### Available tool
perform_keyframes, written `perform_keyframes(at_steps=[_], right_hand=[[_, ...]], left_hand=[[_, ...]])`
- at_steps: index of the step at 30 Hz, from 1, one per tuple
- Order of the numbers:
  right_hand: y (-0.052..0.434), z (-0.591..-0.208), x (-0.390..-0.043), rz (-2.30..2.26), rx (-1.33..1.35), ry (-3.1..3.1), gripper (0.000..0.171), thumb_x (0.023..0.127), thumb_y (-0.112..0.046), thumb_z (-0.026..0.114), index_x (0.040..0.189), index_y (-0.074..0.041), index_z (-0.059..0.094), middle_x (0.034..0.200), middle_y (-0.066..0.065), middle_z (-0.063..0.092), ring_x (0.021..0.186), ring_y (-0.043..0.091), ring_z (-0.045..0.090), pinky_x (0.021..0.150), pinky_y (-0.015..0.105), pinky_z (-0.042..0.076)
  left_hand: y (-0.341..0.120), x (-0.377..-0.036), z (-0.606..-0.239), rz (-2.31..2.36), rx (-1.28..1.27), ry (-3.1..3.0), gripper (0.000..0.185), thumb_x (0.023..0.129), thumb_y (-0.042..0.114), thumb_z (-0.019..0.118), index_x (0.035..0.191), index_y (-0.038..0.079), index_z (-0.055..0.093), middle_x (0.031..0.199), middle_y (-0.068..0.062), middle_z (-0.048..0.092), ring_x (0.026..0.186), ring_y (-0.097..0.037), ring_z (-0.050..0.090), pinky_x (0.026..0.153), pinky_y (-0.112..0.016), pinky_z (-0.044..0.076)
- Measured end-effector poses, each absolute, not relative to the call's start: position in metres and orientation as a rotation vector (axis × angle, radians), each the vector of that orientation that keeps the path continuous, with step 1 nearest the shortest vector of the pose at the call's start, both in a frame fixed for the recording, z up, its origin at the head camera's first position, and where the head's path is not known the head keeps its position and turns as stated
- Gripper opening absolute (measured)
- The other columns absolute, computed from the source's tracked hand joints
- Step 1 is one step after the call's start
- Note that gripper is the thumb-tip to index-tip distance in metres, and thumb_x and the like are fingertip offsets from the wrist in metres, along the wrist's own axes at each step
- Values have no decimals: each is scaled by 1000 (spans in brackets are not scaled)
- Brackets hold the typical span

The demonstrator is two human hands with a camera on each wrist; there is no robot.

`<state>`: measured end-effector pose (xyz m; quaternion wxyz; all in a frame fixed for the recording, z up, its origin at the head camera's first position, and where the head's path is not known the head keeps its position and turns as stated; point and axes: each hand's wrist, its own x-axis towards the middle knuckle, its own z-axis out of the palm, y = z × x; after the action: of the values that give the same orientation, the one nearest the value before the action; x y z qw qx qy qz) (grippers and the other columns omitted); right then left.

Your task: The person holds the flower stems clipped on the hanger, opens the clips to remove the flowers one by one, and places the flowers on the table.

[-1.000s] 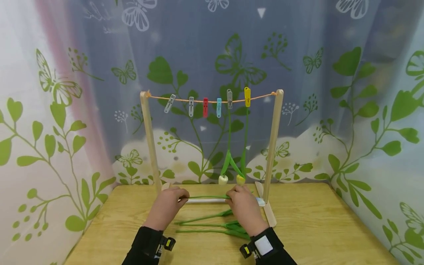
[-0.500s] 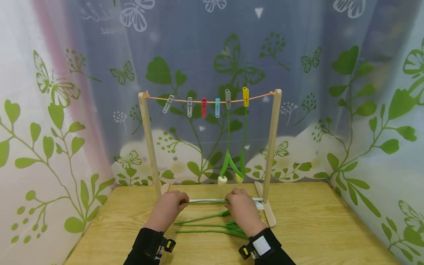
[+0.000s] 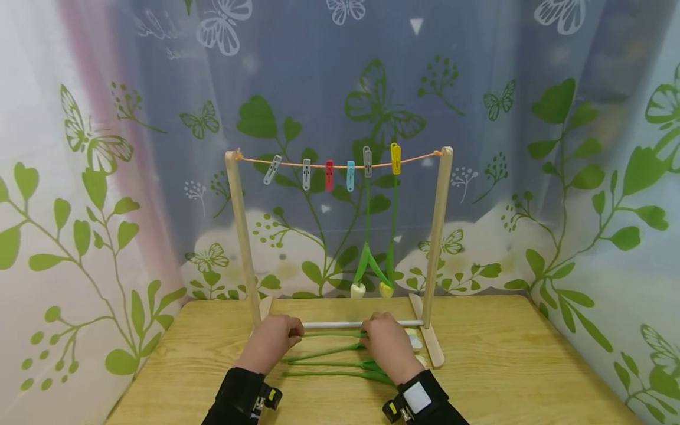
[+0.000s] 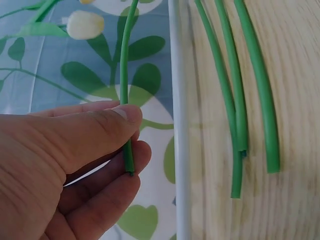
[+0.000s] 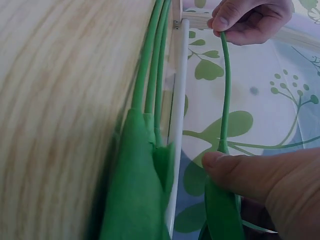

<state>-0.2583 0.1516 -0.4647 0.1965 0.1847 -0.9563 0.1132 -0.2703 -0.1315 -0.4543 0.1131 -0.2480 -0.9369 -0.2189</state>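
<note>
My left hand (image 3: 273, 339) pinches the bare stem end of an artificial tulip (image 4: 125, 75) between thumb and fingers. With its thumb pressed on the stem just by the green leaves, my right hand (image 5: 265, 180) grips the same tulip farther along. The stem runs level between both hands in the head view, nearer to me than the white rod (image 3: 334, 324); a pale bloom (image 3: 414, 338) shows past the right hand. Several more tulips (image 3: 324, 363) lie on the wooden table (image 3: 504, 354), their stem ends to the left and blooms partly hidden by my right hand.
A wooden frame (image 3: 438, 236) carries an orange cord with several clothespins. A grey clothespin (image 3: 368, 162) and a yellow clothespin (image 3: 395, 159) hold hanging tulips, one white (image 3: 358, 290), one yellow (image 3: 386, 289). A red clothespin (image 3: 329, 175) is mid-cord. A patterned curtain (image 3: 297, 71) stands behind.
Both hands have shifted slightly toward me with the tulip. Its stem has passed from behind the white rod to the near side of it in the head view.
</note>
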Motion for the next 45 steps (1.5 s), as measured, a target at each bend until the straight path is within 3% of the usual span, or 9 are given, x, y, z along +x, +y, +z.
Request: perform_keyframes(at_steps=[16, 27, 38, 45], right_hand=[[152, -478, -262, 317, 563, -2714, 14, 86, -18, 95, 82, -15, 82, 79, -1, 67, 73, 17, 65, 64, 31, 58], [151, -485, -264, 363, 582, -2766, 11, 86, -17, 94, 85, -14, 84, 81, 0, 70, 75, 17, 68, 62, 30, 58], [151, -483, -266, 441, 615, -2783, 19, 85, -14, 94, 75, -16, 78, 76, -3, 73, 71, 14, 68, 62, 29, 55], [151, -482, -265, 486, 610, -2832, 12, 86, -13, 93, 82, -13, 83, 84, 1, 78, 75, 15, 72, 65, 30, 60]], left_hand=[[-136, -275, -468, -624, -839, -2766, 11, 93, 6, 86, 90, 15, 80, 81, 5, 75, 72, -8, 67, 60, -26, 54], [-136, -276, -472, -669, -776, -2864, 12, 93, 4, 86, 88, 12, 80, 78, 4, 73, 70, -9, 63, 61, -28, 53], [-136, -281, -482, -622, -807, -2846, 21, 92, 6, 87, 80, 18, 76, 74, 9, 70, 69, -2, 59, 62, -24, 52], [-135, -278, -483, -638, -814, -2841, 21, 91, 2, 87, 78, 15, 76, 73, 8, 71, 69, -3, 58, 61, -25, 52]])
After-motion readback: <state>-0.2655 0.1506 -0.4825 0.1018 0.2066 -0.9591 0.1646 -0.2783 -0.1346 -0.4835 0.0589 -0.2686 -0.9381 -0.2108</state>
